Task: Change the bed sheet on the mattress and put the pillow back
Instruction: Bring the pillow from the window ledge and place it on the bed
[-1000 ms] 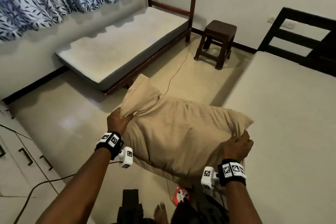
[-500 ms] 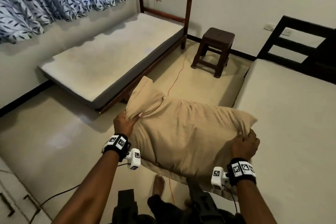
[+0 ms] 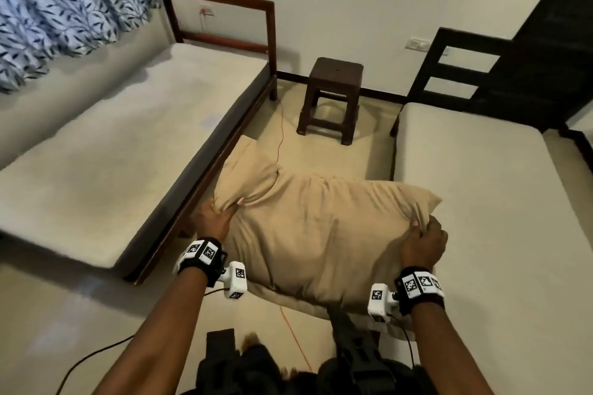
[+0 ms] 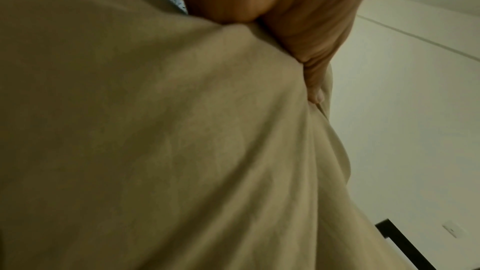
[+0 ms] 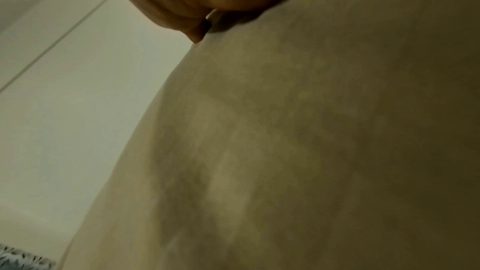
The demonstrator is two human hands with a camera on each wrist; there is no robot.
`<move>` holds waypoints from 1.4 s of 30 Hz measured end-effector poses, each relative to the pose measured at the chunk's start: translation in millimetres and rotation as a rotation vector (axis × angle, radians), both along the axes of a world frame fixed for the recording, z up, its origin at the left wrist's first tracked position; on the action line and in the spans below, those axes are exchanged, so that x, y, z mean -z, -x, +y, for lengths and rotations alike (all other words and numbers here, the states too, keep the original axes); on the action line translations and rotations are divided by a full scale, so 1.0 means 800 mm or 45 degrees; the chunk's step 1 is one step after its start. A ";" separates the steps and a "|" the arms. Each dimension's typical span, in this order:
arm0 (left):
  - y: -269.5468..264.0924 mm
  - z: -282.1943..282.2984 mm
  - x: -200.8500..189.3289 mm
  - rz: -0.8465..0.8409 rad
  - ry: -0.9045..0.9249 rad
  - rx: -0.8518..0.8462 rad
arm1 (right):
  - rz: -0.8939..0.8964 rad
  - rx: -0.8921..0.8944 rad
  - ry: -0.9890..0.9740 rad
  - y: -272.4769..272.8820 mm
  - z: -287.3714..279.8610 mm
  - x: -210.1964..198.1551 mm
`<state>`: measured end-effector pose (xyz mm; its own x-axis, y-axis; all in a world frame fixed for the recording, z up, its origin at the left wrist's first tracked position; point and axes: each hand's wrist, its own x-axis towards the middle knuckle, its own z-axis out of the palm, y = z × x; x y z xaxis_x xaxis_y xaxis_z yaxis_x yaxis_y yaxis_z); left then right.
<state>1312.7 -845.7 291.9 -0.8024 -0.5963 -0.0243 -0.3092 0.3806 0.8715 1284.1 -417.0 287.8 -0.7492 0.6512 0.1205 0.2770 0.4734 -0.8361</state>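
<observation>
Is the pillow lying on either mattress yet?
No: the pillow is held in the air between the beds, left hand and right hand gripping its ends.

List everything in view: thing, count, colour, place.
pillow: 1, tan, held in the air between the two beds
beds: 2, cream tops; brown-framed bed left, dark-framed bed right
stool: 1, dark brown, by far wall between the beds
curtain: 1, blue leaf print, upper left
orange cable: 1, on the floor
wall socket: 1, white, far wall
wrist cameras: 2, white, on black straps
left hand: grips pillow's left end
right hand: grips pillow's right end
</observation>
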 end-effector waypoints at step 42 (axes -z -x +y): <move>0.916 0.226 0.006 -0.023 0.078 0.762 | 0.192 0.782 -0.151 0.575 0.136 -0.007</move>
<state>579.9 -664.9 286.9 -0.9989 -0.0420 -0.0210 -0.0404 0.5423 0.8392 824.4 -308.4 293.0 -0.2133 0.9320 0.2932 0.4103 0.3578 -0.8388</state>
